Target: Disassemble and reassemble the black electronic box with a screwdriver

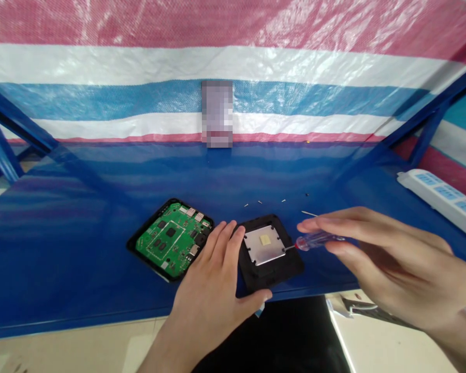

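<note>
My left hand (213, 290) rests with fingers spread against the left side and front corner of a black plastic cover (274, 272) that carries a silver metal plate (264, 244) with a small yellow pad. My right hand (388, 259) pinches a small screwdriver (314, 241) with a clear red handle; its tip touches the plate's right edge. To the left lies a black tray holding a green circuit board (171, 239).
The blue table (81, 248) has several tiny screws (260, 202) scattered behind the cover. A white power strip (438, 199) lies at the right. Blue frame bars (8, 129) and a striped tarpaulin stand behind. The table's front edge is close to me.
</note>
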`<state>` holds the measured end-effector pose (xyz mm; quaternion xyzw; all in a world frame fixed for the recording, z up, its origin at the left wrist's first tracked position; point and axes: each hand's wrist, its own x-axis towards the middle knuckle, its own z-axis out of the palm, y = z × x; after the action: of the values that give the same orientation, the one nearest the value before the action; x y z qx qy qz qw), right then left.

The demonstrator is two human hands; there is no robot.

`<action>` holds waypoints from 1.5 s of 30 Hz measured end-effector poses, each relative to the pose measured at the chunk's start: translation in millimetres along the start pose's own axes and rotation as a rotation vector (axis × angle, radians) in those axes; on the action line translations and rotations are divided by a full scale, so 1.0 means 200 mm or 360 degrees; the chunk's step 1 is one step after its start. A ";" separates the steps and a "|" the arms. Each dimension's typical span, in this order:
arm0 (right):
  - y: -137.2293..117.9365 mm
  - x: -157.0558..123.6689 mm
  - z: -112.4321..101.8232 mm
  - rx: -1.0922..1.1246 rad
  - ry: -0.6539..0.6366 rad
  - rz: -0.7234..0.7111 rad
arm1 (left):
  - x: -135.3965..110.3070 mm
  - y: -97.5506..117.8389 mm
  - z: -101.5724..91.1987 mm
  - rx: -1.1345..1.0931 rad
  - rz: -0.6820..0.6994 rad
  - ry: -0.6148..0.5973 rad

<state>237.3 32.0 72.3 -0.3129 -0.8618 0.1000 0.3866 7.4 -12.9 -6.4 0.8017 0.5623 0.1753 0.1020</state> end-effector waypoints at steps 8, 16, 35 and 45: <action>0.02 0.00 0.00 0.0059 0.0124 -0.0077 | 0.00 0.00 0.00 -0.0022 -0.0013 -0.0001; 0.02 -0.01 0.02 0.0179 0.0174 0.0130 | 0.00 -0.01 0.01 -0.0052 -0.0033 -0.0016; 0.03 -0.03 0.01 -0.0019 0.0129 0.0047 | 0.00 0.01 0.00 -0.0038 -0.0040 -0.0028; 0.00 -0.01 0.01 0.0033 0.0228 0.0020 | 0.00 0.00 0.00 -0.0032 -0.0045 -0.0023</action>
<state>236.7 30.8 69.5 -0.3205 -0.8288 0.0886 0.4500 7.9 -13.3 -5.6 0.7938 0.5710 0.1736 0.1166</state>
